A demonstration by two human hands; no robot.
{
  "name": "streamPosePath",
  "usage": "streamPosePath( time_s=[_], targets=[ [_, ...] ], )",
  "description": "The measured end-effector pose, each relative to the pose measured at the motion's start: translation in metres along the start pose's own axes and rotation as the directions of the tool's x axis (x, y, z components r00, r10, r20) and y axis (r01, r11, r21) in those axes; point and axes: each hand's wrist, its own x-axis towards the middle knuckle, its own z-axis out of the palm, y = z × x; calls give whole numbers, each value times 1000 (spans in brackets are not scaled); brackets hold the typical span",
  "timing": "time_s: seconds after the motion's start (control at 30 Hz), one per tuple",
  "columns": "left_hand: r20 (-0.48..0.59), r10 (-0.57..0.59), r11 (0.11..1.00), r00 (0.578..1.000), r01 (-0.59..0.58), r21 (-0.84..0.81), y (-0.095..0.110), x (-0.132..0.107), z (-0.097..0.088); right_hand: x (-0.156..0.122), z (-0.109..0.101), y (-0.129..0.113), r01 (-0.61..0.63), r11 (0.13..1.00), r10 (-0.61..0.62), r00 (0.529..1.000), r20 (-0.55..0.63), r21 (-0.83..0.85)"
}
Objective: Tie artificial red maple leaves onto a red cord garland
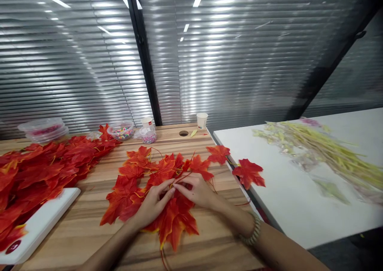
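Artificial red-orange maple leaves [178,221] are strung into a loose garland on the wooden table in front of me. My left hand [154,203] and my right hand [199,189] meet over the middle of it, thumbs and forefingers pinched together. Between the fingertips are a yellowish leaf stem and a thin red cord [185,178]; the exact join is too small to make out. The cord also shows at the table's near edge, below the front leaf. At the right end, one leaf [248,173] overhangs onto the white table.
A big pile of maple leaves [44,171] lies at left, partly over a white board [56,207]. Behind stand stacked plastic tubs [44,130], a bead bowl [121,131], a bead jar [149,135] and a paper cup [202,121]. Yellow stems [332,147] cover part of the white table [287,207].
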Motion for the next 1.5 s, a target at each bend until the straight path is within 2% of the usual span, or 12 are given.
streamPosePath(
  time_s=[0.67, 0.83, 1.2, 1.5],
  targets=[
    [11, -13, 1000, 1000, 13, 5, -2, 1, 1, 0, -1, 0, -2, 1000, 2, 1000, 7, -1],
    [0, -4, 999, 1000, 4, 36, 0, 0, 0, 1, 0, 0, 10, 1000, -10, 1000, 7, 7],
    [50, 39, 992, 998, -45, 115, 5, 1, 0, -1, -2, 3, 16, 999, -14, 998, 57, -48],
    [48, 37, 995, 998, -41, 93, 10, 1, -1, -1, -2, 3, 28, 998, -24, 997, 67, -53]
  ],
)
